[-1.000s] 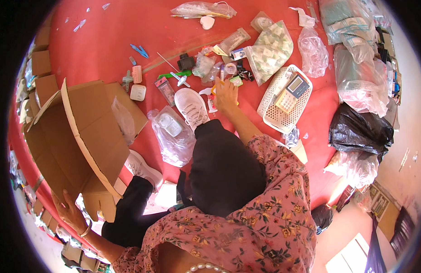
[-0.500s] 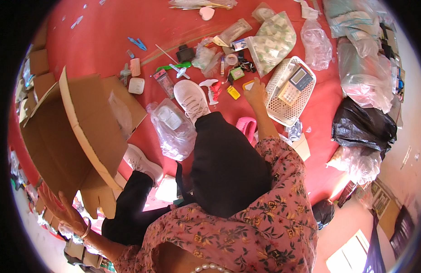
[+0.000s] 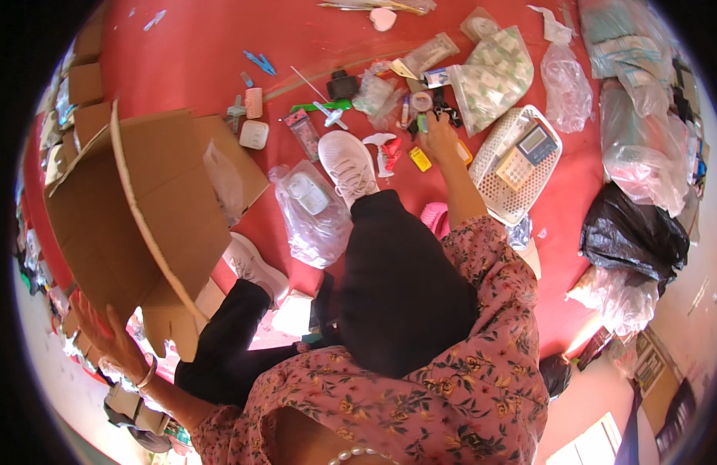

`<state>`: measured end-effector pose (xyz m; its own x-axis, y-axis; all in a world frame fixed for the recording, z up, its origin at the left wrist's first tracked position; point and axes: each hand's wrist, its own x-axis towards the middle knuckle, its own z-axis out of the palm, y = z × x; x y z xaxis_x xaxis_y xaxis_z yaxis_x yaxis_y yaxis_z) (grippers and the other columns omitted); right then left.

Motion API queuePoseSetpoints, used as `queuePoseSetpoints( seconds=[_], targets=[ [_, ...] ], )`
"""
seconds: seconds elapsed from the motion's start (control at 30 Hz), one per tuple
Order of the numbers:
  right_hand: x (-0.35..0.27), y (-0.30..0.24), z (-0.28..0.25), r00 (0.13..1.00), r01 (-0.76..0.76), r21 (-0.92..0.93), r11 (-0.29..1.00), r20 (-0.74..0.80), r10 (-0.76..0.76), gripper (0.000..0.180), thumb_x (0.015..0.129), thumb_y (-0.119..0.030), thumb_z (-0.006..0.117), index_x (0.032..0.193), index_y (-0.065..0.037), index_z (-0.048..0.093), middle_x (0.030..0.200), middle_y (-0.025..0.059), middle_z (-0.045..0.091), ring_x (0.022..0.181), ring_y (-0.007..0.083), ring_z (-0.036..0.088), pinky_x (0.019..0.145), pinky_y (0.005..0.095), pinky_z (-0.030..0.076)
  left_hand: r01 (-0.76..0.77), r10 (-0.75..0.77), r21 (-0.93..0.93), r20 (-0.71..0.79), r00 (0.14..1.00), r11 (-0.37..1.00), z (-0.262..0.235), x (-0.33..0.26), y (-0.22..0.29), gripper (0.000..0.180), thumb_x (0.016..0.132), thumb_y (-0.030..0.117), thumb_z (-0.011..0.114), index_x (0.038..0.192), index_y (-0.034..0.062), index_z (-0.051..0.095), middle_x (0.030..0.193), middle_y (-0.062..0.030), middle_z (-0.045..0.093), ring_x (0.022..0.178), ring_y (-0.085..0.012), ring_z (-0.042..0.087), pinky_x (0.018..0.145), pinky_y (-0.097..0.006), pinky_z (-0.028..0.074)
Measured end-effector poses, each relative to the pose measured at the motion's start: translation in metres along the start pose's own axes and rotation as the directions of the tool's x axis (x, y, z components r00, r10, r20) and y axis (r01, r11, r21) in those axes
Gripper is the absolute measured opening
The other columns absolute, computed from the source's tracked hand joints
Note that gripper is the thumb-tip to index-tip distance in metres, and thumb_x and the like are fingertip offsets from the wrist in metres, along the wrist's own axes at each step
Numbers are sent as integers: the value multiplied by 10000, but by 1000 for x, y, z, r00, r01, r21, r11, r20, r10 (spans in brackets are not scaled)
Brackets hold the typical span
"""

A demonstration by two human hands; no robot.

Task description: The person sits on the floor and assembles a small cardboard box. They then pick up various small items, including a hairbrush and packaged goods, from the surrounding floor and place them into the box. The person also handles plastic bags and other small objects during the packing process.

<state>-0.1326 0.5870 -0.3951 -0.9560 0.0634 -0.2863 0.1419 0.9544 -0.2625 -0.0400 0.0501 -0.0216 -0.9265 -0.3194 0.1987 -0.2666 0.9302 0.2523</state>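
My right hand (image 3: 441, 143) reaches forward over the red floor, its fingers closed around a small green box (image 3: 423, 123) that they mostly hide. Beside that wrist lies a yellow-edged item (image 3: 463, 153), partly covered, and to its left a small yellow packet (image 3: 420, 159). Right of the forearm stands a white perforated basket (image 3: 494, 190) with a calculator (image 3: 527, 155) in it. On the left, my left hand (image 3: 114, 337) is open, fingers spread, along the near edge of a large open cardboard box (image 3: 168, 186). Whether its fingertips touch the cardboard I cannot tell.
Between my shoes lies a clear bag (image 3: 316, 232) with a white item. Ahead are a green-handled item (image 3: 320, 106), a pink comb (image 3: 253, 102), blue clips (image 3: 259, 63) and a bag of small pieces (image 3: 494, 77). Plastic bags and a black bag (image 3: 634, 232) line the right side.
My right hand has moved forward from the yellow-edged item to the small green box. The whole view has shifted a little; my left hand stays by the cardboard box.
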Motion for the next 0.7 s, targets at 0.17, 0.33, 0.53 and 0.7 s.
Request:
queuePoseSetpoints(
  seconds=[0.17, 0.33, 0.53, 0.7],
  targets=[
    [13, 16, 10, 955, -25, 295, 955, -277, 111, 295, 804, -252, 519, 1025, -63, 571, 918, 203, 557, 799, 343, 574, 692, 420, 470, 15, -15, -77, 9, 1000, 997, 7, -2, -9, 549, 856, 318, 527, 1298, 34, 366, 1340, -137, 365, 1227, -274, 360, 1000, -409, 314],
    [12, 30, 7, 841, -483, 797, 363, 308, 444, 258, 885, -157, 419, 1005, 9, 576, 810, 101, 605, 514, 136, 575, 411, 222, 417, -27, 21, 138, 46, 999, 990, 4, -3, -17, 486, 895, 298, 459, 1313, 70, 361, 1383, -109, 304, 1269, -278, 299, 1034, -423, 283],
    [6, 22, 15, 876, -360, 847, 391, 162, 455, 232, 797, -167, 532, 927, 13, 601, 796, 127, 612, 639, 178, 602, 487, 295, 466, -17, 14, 98, 34, 999, 995, 5, -3, -18, 504, 900, 320, 444, 1328, 79, 335, 1384, -120, 297, 1268, -290, 296, 1041, -419, 268],
    [12, 17, 25, 897, -323, 360, 875, -180, 404, 298, 703, -221, 641, 884, 11, 595, 812, 175, 619, 704, 256, 609, 632, 360, 465, -9, 8, 94, 11, 1000, 996, 8, -1, -18, 495, 902, 318, 439, 1324, 78, 343, 1383, -127, 300, 1266, -298, 300, 1035, -414, 273]
  ],
)
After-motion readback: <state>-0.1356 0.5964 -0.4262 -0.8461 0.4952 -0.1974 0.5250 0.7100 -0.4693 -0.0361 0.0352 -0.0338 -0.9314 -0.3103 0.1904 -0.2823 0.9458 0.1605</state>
